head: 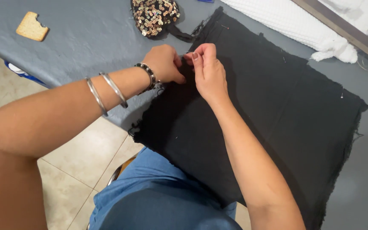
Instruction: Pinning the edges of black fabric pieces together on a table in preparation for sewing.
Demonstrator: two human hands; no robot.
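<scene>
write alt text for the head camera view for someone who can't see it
Seen from above, a person's left hand and right hand meet at the edge of a black cloth spread on a grey table, pinching a pin. A sequinned pouch, a bitten cracker and white fabric lie farther back.

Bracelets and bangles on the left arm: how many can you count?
3: two silver bangles side by side on the forearm, and one beaded bracelet at the wrist of the left hand. Others may be hidden.
</scene>
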